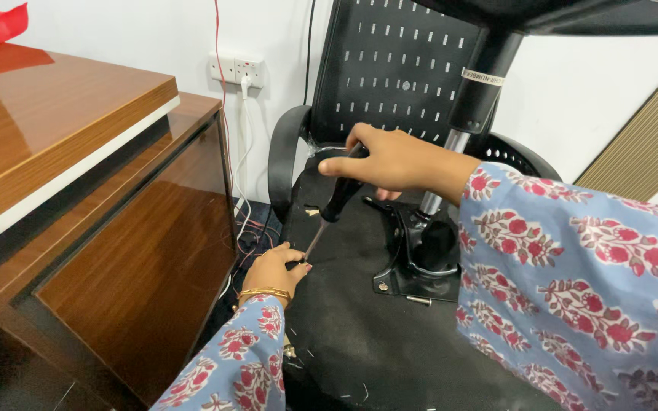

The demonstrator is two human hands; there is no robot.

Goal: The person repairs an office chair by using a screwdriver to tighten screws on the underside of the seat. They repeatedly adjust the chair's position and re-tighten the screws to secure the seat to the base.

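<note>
A screwdriver [334, 205] with a black handle is held slanting down over the underside of an overturned office chair seat [359, 335], its thin metal shaft running down to the left hand [274, 270]. The handle is clasped from above by the right hand [390, 161], the fingers [344, 165] wrapped tightly round its top. The tip of the shaft is met by the left hand, whose fingers are pinched about it near the seat's edge — a gold bangle [265, 291] is worn at that wrist. Both arms are covered by blue sleeves with a red floral print.

Just right of the tool, a black metal plate [413, 251] is seen on the seat, with a chrome column [445, 164] rising from it. A loose bolt [418, 301] lies beside the plate. Behind, the perforated black backrest [397, 76] stands — a curved armrest [283, 156] at its left. A glossy brown wooden desk [100, 221] fills the left side, with a wall socket [236, 70] and cables beyond.
</note>
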